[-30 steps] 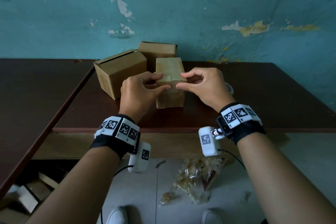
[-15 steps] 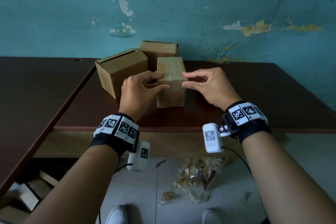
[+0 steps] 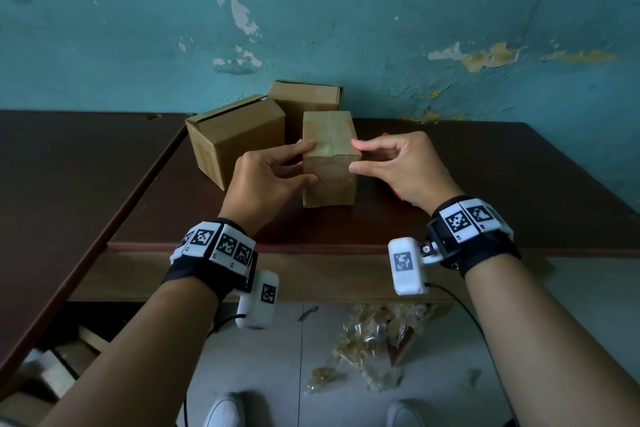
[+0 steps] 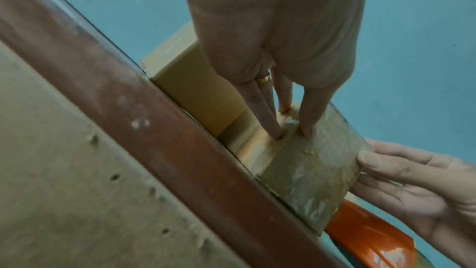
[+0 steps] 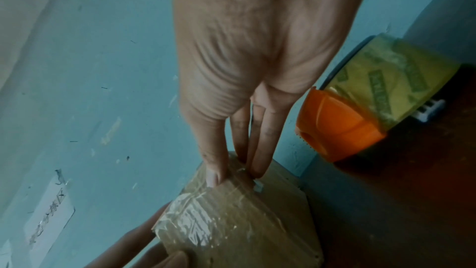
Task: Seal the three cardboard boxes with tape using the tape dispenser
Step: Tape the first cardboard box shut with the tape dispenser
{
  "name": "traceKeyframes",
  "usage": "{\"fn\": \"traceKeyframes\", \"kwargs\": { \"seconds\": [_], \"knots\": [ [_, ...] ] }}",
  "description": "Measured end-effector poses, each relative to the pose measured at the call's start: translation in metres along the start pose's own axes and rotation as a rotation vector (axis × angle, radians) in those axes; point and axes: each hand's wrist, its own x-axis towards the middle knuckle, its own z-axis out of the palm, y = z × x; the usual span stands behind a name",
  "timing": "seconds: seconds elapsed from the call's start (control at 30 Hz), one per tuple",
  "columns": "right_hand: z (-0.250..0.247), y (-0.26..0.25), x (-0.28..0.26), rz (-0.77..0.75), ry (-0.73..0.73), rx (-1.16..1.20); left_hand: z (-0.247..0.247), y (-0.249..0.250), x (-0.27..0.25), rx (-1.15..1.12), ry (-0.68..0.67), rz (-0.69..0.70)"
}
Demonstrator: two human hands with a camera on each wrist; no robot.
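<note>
I observe a dark brown wooden table [image 3: 485, 184] under both my hands. Two plain brown cardboard boxes [image 3: 239, 135] stand beyond my left hand [image 3: 263, 180]. Between my hands stands the small upright cardboard box with glossy clear tape [image 3: 329, 163]; left fingers pinch its left top edge, right hand [image 3: 401, 166] pinches its right. The orange plastic tape dispenser holding a yellowish roll [image 5: 360, 113] lies just beyond my right hand.
</note>
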Motion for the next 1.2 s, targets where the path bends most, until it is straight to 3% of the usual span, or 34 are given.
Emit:
{"fn": "traceKeyframes", "kwargs": {
  "seconds": [0.17, 0.37, 0.47, 0.73, 0.97, 1.2],
  "knots": [
    [0.005, -0.005, 0.0, -0.013, 0.01, -0.027, -0.011, 0.006, -0.002, 0.091, -0.027, -0.007],
    [0.02, -0.019, 0.0, -0.033, -0.032, -0.019, -0.022, 0.015, 0.001, 0.199, 0.285, 0.105],
    [0.025, -0.028, 0.0, -0.03, -0.057, -0.046, -0.031, 0.015, 0.003, 0.202, 0.367, 0.114],
    [0.033, -0.032, 0.002, -0.051, -0.062, -0.135, -0.026, 0.006, -0.002, 0.272, 0.229, 0.134],
    [0.025, -0.033, 0.0, -0.07, 0.029, -0.147, -0.013, 0.008, -0.001, 0.254, 0.222, 0.147],
    [0.007, -0.023, -0.002, -0.046, 0.099, -0.197, 0.005, 0.007, 0.011, 0.309, 0.088, 0.176]
  ]
}}
